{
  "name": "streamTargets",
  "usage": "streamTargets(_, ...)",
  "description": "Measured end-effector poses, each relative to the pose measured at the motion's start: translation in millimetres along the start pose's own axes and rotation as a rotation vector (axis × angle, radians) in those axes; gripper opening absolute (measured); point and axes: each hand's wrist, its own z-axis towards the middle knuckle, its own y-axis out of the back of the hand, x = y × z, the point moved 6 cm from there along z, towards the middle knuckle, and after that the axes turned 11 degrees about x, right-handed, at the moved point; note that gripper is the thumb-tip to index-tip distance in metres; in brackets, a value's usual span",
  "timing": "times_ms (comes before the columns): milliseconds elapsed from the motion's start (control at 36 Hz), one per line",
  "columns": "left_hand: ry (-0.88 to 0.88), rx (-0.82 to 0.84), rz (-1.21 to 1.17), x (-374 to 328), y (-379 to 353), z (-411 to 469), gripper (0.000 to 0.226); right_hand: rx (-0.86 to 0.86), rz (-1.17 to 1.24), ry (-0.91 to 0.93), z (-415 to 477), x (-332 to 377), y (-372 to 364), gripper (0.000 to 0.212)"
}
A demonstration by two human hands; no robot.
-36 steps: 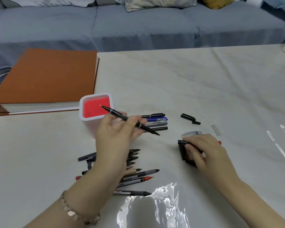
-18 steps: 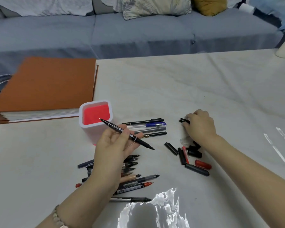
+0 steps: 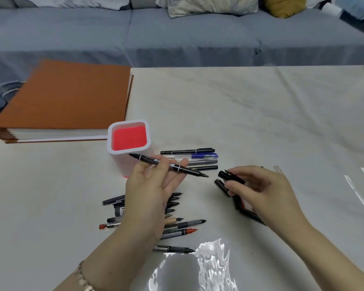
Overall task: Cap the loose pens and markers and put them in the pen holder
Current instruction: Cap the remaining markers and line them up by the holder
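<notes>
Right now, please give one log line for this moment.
left hand: holds uncapped marker | right hand: pinches black cap | capping: not yet done

White table (image 3: 250,114): orange binder (image 3: 72,97), pen holder (image 3: 129,158), loose pens (image 3: 183,224), capped pens (image 3: 198,159), black caps (image 3: 222,186).

Grey-blue sofa (image 3: 177,34) (cushions (image 3: 212,5) atop).

Left wrist: a bracelet (image 3: 83,280) of small pale, pinkish chips strung in a row, partly cut off by the lower edge.
Forearms: both bare to the frame's edge.
Hands: left hand (image 3: 153,192) and right hand (image 3: 265,192) bare.
</notes>
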Motion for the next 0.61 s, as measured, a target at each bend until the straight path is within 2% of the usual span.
streamTargets(167, 0.049, -0.008, 0.057, 0.8, -2.5, -8.0, 0.007, 0.003, 0.057, -0.014, -10.8, 9.3, -9.9, 0.024)
streamTargets(389, 0.079, -0.022, 0.153, -1.2, -2.4, -15.4, 0.009, -0.043, -0.06, 0.016, -12.9, 12.5, -13.7, 0.025)
streamTargets(611, -0.012, -0.004, 0.084, -7.7, -7.3, -20.4, 0.009, -0.056, -0.069, 0.048, -14.2, 19.2, -15.2, 0.03)
